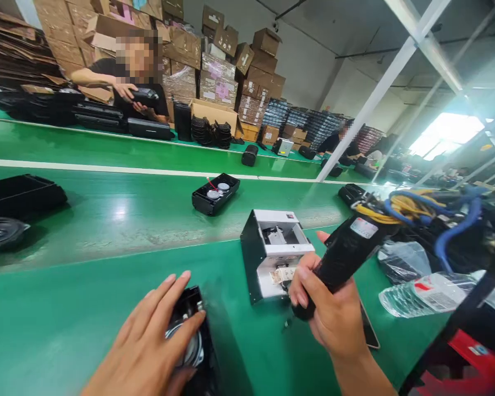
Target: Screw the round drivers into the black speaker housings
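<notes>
My left hand point(152, 330) reaches over a black speaker housing point(208, 352) with a round speaker driver point(196, 349) inside. Its thumb and index finger press on the housing and driver, while the other fingers stretch toward the far end. The palm hides much of the housing's left side. My right hand point(334, 308) is wrapped around a black electric screwdriver point(346, 250), tilted, its lower end toward the bench. Just behind that hand stands a white and black screw feeder point(272, 253), its front partly covered by my fingers.
Blue and yellow cables point(416, 209) trail right from the screwdriver. A plastic bottle point(429, 294) and a phone-like dark slab point(369, 327) lie at right. Another housing with two drivers point(216, 193) sits on the green belt point(119, 220). Across it, a person holds a black case point(146, 94).
</notes>
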Action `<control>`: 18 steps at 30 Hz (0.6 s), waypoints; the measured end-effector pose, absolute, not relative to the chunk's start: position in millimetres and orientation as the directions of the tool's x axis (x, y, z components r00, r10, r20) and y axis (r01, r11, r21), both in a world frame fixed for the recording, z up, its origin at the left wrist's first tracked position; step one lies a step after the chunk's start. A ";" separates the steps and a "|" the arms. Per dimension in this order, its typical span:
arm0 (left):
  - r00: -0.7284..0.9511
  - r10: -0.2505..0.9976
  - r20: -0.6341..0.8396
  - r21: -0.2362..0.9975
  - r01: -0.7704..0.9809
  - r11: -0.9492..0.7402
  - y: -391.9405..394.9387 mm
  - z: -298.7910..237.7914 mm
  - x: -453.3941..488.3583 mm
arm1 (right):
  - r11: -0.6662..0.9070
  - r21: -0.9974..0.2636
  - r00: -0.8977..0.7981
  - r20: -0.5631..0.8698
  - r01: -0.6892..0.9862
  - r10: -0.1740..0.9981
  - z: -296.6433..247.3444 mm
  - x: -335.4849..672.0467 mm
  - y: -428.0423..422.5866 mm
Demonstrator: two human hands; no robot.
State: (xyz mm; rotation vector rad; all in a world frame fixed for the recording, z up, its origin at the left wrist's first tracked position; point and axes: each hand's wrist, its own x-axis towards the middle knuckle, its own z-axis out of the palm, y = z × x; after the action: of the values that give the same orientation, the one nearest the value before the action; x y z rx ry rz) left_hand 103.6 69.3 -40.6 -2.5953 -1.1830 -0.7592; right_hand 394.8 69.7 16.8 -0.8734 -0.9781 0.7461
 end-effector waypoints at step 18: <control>0.415 0.842 0.344 0.121 0.870 -0.478 45.4 -57.3 96.6 | 0.501 -0.803 0.106 0.495 -0.324 0.862 -3.2 276.1 100.3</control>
State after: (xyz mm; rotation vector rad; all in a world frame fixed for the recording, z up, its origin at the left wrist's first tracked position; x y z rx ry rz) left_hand 96.6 45.4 -57.3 -2.5778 -1.5629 -0.5572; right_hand 276.1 100.3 -3.2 -0.5826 -1.1498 0.9502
